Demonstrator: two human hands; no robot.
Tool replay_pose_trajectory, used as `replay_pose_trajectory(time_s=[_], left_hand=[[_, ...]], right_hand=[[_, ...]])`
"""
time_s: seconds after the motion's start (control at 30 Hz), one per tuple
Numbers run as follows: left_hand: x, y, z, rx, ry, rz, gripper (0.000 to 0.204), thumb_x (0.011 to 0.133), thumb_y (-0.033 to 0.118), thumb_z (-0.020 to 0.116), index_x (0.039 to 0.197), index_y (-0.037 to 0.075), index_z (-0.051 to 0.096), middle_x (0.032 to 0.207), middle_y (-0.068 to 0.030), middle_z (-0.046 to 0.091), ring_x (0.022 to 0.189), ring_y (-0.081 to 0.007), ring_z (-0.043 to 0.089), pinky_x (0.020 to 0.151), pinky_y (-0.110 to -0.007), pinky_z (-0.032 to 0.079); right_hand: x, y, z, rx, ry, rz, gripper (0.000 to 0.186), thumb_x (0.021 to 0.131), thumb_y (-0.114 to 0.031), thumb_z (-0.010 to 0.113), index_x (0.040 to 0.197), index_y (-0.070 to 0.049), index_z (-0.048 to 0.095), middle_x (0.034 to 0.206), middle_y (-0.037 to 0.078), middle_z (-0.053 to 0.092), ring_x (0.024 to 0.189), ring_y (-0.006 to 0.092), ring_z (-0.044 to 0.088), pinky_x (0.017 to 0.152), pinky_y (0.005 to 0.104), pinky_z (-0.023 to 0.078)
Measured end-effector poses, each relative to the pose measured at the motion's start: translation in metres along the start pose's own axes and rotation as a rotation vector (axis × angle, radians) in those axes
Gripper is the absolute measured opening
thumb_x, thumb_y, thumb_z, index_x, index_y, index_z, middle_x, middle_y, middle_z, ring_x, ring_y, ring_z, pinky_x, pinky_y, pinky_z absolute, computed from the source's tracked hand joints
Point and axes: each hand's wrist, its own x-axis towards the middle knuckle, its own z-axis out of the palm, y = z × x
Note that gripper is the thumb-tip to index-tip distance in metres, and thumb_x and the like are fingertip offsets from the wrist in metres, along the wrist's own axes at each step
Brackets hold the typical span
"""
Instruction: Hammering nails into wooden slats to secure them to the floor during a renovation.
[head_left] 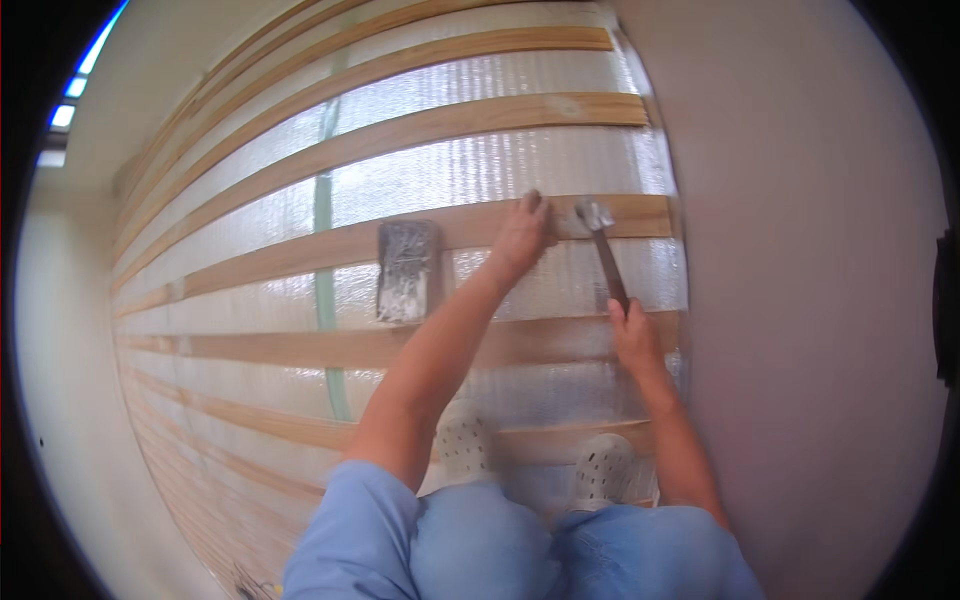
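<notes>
My right hand (636, 332) is closed around the dark handle of a hammer (609, 262). The hammer's shiny head lies over a wooden slat (455, 224), toward the slat's right end. On that same slat, a little left of the hammer head, rests my left hand (524, 236). Its fingers are bent and drawn together; whatever may be between them is too small or blurred to make out. A dark rectangular tray (381, 300) with a whitish, silvery jumble of small pieces stands left of my left forearm, overlapping the slat's lower edge.
Several parallel slats (480, 115) run across a silvery foil sheet (440, 175), which has a green strip (325, 290). A plain wall (800, 250) rises along the right, close to the slat ends. My perforated light shoes (603, 470) are near the lower slats.
</notes>
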Motion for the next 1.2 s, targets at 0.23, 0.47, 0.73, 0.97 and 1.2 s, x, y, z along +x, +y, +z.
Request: replay_pose_trajectory(time_s=[0.23,0.47,0.73,0.97,1.2], left_hand=[[-0.053,0.021,-0.04,-0.155,0.117,-0.08,0.024,0.082,0.013,0.071,0.103,0.003,0.063,0.117,-0.0171,0.061,0.105,-0.0368,0.06,0.091,-0.045,0.048],[-0.13,-0.033,-0.128,0.059,0.485,-0.485,0.012,0.09,0.017,0.061,0.092,0.005,0.063,0.094,-0.0153,0.061,0.09,-0.0348,0.06,0.081,-0.045,0.047],[-0.139,-0.052,-0.127,0.237,0.356,-0.455,0.011,0.083,0.01,0.068,0.094,0.005,0.068,0.095,-0.0134,0.062,0.083,-0.0308,0.061,0.077,-0.039,0.05],[-0.124,-0.041,-0.125,-0.164,0.593,-0.566,0.012,0.089,0.014,0.065,0.095,0.004,0.064,0.076,-0.0107,0.065,0.066,-0.0222,0.061,0.067,-0.034,0.05],[-0.042,0.016,-0.076,-0.274,0.199,-0.286,0.02,0.089,0.017,0.067,0.098,0.0,0.069,0.09,-0.0113,0.073,0.078,-0.0178,0.067,0.072,-0.033,0.053]], right_hand=[[-0.043,0.04,0.028,0.142,0.123,-0.058,0.051,0.101,-0.045,0.048,0.093,0.005,0.054,0.08,0.03,0.064,0.081,0.0506,0.062,0.069,0.0524,0.047],[-0.077,0.058,0.046,0.167,0.112,-0.042,0.049,0.1,-0.04,0.05,0.107,0.008,0.056,0.087,0.035,0.064,0.086,0.0534,0.061,0.073,0.0555,0.048],[-0.079,0.055,0.041,0.144,0.125,-0.042,0.048,0.1,-0.04,0.05,0.103,0.007,0.058,0.084,0.034,0.063,0.084,0.0523,0.061,0.072,0.0547,0.048],[-0.079,0.059,0.045,0.11,0.11,-0.012,0.047,0.099,-0.04,0.051,0.102,0.007,0.058,0.084,0.033,0.063,0.082,0.0519,0.061,0.071,0.054,0.048],[-0.079,0.06,0.05,0.151,0.182,-0.084,0.044,0.098,-0.04,0.053,0.098,0.004,0.057,0.078,0.031,0.063,0.077,0.0502,0.062,0.067,0.0555,0.049]])
